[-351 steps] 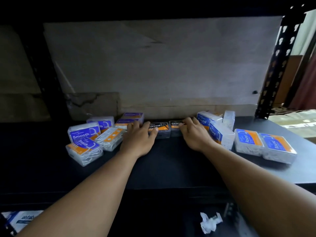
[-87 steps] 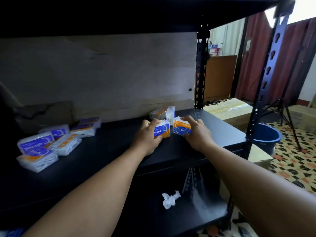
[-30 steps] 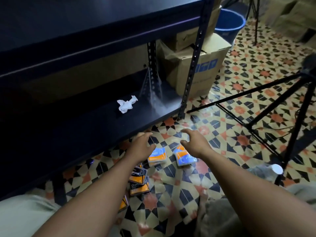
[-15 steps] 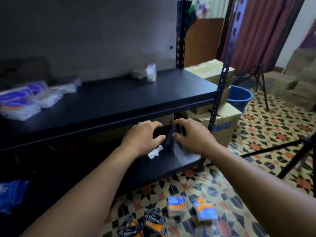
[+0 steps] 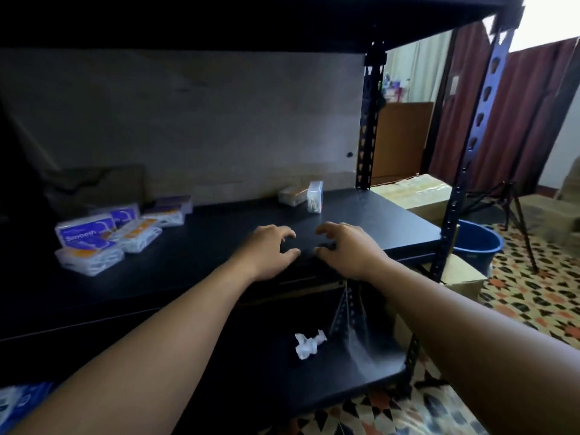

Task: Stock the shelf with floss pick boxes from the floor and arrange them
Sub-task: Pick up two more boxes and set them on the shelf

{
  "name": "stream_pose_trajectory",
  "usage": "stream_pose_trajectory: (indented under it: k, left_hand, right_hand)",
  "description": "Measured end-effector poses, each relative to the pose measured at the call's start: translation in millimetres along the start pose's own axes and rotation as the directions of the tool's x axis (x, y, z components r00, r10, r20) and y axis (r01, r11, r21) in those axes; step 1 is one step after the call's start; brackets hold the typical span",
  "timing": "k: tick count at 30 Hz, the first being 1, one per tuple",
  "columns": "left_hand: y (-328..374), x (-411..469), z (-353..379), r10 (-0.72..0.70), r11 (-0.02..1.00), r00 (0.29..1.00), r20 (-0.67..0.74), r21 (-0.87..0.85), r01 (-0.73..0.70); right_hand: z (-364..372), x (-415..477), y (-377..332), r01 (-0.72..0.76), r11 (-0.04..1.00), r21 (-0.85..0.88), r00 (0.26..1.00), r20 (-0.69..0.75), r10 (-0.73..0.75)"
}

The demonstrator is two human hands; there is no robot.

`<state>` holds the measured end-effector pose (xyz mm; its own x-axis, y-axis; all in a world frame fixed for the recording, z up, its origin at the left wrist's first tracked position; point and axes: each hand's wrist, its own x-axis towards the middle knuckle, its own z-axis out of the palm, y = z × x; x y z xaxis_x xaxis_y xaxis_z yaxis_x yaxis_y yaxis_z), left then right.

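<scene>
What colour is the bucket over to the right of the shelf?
Blue. The bucket shows best in the head view, near the right edge.

You cannot tell whether your left hand (image 5: 270,251) or right hand (image 5: 348,249) grips anything; the gap under the curled fingers is lost against the black shelf board (image 5: 204,259). The blue-and-white packet (image 5: 18,403) at lower left is blurred and cut off, and print on the clear plastic floss pick boxes (image 5: 88,237) is smeared.

- Daylight entered from 1 o'clock, where a bright patch (image 5: 547,17) was blown out to white.
- The shelf (image 5: 201,246) toward 9 and 11 o'clock lay in deep shadow.
- Blur softened the floss pick boxes (image 5: 91,243) at 9 o'clock and the floor (image 5: 527,296) at 4 o'clock.
- Wide-angle distortion bent the upright (image 5: 480,120) at 2 o'clock.
</scene>
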<state>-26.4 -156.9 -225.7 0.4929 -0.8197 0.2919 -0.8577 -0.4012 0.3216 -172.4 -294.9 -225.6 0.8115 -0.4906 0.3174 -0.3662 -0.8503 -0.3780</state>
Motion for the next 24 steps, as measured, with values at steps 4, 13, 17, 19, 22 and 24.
stream_pose_trajectory:
  k: [4, 13, 17, 19, 22, 24]
  left_hand:
    - [-18.7, 30.4, 12.7, -0.049, 0.995, 0.998, -0.039, -0.088, 0.045]
    - [-51.4, 113.0, 31.6, -0.086, 0.993, 0.993, -0.079, -0.094, 0.078]
    - [-58.9, 146.1, 38.9, -0.065, 0.995, 0.986, -0.155, -0.086, 0.052]
    - [-62.9, 160.5, 41.8, -0.056, 0.997, 0.977, -0.207, -0.065, 0.043]
    - [-66.5, 179.1, 47.2, -0.030, 1.000, 0.970, -0.240, -0.015, 0.028]
    - [-69.4, 190.1, 50.7, -0.012, 1.000, 0.973, -0.231, 0.008, 0.014]
  right_hand:
    - [15.4, 29.3, 17.9, -0.034, 0.999, 0.009, 0.999, -0.030, 0.035]
    - [34.0, 112.1, 47.4, -0.132, 0.991, 0.035, 0.990, -0.040, 0.134]
    - [39.1, 139.9, 59.9, -0.106, 0.985, 0.140, 0.987, -0.102, 0.121]
    - [38.8, 150.3, 66.2, -0.068, 0.982, 0.176, 0.988, -0.128, 0.091]
    - [36.2, 162.7, 75.3, -0.031, 0.981, 0.190, 0.995, -0.083, 0.047]
    - [34.4, 169.9, 79.6, -0.023, 0.986, 0.167, 0.999, -0.027, 0.028]
